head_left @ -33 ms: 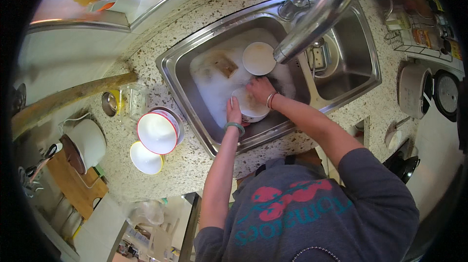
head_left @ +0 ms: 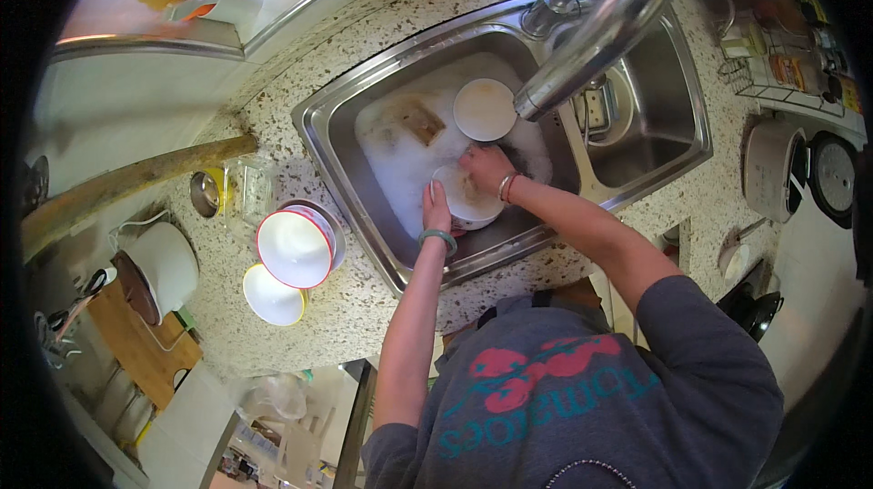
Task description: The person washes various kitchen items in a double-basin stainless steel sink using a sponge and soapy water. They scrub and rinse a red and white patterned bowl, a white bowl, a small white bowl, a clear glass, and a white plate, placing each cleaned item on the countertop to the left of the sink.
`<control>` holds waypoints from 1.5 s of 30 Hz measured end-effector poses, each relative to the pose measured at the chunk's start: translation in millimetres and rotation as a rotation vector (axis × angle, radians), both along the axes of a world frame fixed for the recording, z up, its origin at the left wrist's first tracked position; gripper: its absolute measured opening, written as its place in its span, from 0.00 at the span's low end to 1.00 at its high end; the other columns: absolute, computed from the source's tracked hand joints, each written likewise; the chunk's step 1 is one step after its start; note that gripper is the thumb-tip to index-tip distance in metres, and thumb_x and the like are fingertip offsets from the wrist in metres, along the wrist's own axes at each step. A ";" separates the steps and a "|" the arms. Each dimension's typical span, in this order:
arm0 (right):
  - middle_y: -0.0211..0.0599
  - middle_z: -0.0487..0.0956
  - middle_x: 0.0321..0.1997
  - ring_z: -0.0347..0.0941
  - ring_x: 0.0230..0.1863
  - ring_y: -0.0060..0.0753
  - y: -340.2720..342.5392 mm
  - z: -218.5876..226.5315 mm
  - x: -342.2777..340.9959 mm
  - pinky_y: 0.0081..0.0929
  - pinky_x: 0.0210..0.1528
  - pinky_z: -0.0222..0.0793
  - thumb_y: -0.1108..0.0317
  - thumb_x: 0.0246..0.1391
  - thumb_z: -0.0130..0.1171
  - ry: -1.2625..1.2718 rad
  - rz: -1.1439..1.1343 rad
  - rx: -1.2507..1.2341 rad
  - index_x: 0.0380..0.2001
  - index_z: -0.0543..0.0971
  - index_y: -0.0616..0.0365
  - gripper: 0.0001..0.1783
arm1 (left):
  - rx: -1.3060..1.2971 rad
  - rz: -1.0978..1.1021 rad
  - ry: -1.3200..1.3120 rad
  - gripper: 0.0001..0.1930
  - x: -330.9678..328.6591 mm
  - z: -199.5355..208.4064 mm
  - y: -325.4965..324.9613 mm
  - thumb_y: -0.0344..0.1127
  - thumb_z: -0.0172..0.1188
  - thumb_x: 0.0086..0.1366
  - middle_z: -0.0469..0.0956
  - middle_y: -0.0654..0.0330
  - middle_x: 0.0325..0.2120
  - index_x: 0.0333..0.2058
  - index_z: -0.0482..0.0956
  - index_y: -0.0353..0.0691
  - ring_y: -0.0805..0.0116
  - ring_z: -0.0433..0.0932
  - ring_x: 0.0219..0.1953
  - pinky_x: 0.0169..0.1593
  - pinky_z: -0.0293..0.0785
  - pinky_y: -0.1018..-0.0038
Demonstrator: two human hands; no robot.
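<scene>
A white bowl (head_left: 468, 194) sits tilted in the left basin of the sink (head_left: 566, 162), amid soapy water (head_left: 386, 157). My left hand (head_left: 437, 209) grips its left rim, thumb on the rim and fingers under the side. Over the bowl's far rim, my right hand (head_left: 488, 167) is closed, its fingers pressed together against the inside. Whatever is in those fingers, if anything, is hidden. Just beyond floats or stands a second white bowl (head_left: 484, 110). A brownish, squarish thing (head_left: 421, 123) shows through the foam to its left; its kind is unclear.
A chrome faucet (head_left: 596, 44) hangs over the sink's divider. On the counter at left are a red-rimmed bowl (head_left: 293, 249), a yellow-rimmed bowl (head_left: 271, 296) and a clear plastic container (head_left: 248, 189). A wire rack (head_left: 773, 80) with jars and a rice cooker (head_left: 773, 171) stand at right.
Almost nothing differs. My right hand has shifted very slightly over the bowl, and my left hand keeps its hold.
</scene>
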State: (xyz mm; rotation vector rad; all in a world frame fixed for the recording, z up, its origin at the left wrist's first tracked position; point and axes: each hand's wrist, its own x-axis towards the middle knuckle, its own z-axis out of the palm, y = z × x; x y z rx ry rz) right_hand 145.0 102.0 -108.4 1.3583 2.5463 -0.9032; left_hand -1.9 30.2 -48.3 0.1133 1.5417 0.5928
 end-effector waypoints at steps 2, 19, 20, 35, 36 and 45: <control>0.43 0.72 0.40 0.71 0.41 0.49 -1.2 7.9 -10.6 0.39 0.44 0.68 0.66 0.41 0.58 0.126 -0.134 -0.096 0.39 0.74 0.49 0.17 | 0.048 0.018 0.073 0.33 -25.4 -58.9 -30.9 0.66 0.41 0.60 0.67 0.56 0.51 0.58 0.54 0.54 0.52 0.75 0.43 0.29 0.77 0.54; 0.42 0.77 0.41 0.72 0.43 0.40 -48.3 5.9 -33.4 0.30 0.48 0.65 0.59 0.48 0.52 0.563 -0.367 -1.039 0.43 0.74 0.52 0.18 | 0.143 -0.004 0.078 0.34 -22.1 -38.3 -20.8 0.59 0.40 0.65 0.62 0.51 0.57 0.60 0.56 0.39 0.57 0.63 0.57 0.58 0.60 0.68; 0.40 0.77 0.41 0.72 0.43 0.39 -48.9 8.1 -24.9 0.29 0.48 0.64 0.59 0.48 0.51 0.475 -0.209 -1.003 0.43 0.75 0.51 0.18 | 0.183 -0.056 0.156 0.33 -22.6 -39.5 -22.4 0.58 0.40 0.65 0.62 0.50 0.57 0.60 0.57 0.39 0.56 0.63 0.57 0.58 0.59 0.68; 0.31 0.72 0.34 0.66 0.37 0.23 -48.6 -5.7 -51.4 0.25 0.41 0.65 0.65 0.51 0.56 0.716 -0.681 -0.687 0.37 0.73 0.60 0.12 | 0.146 -0.199 0.399 0.31 -19.0 -27.6 -22.7 0.58 0.41 0.64 0.64 0.44 0.55 0.60 0.57 0.46 0.47 0.66 0.55 0.56 0.61 0.63; 0.33 0.73 0.35 0.67 0.38 0.24 -49.3 -6.1 -48.3 0.25 0.41 0.65 0.64 0.50 0.56 0.756 -0.668 -0.839 0.36 0.73 0.60 0.13 | 0.160 -0.219 0.405 0.31 -18.4 -22.6 -21.9 0.58 0.41 0.64 0.64 0.44 0.55 0.60 0.58 0.46 0.47 0.66 0.54 0.56 0.61 0.63; 0.38 0.74 0.38 0.68 0.43 0.44 -37.7 56.1 -16.8 0.36 0.41 0.67 0.65 0.45 0.54 0.050 0.267 -0.330 0.31 0.76 0.52 0.08 | 0.263 -0.462 0.697 0.27 -26.0 25.1 -8.5 0.55 0.44 0.64 0.70 0.44 0.49 0.57 0.63 0.50 0.47 0.69 0.50 0.54 0.62 0.62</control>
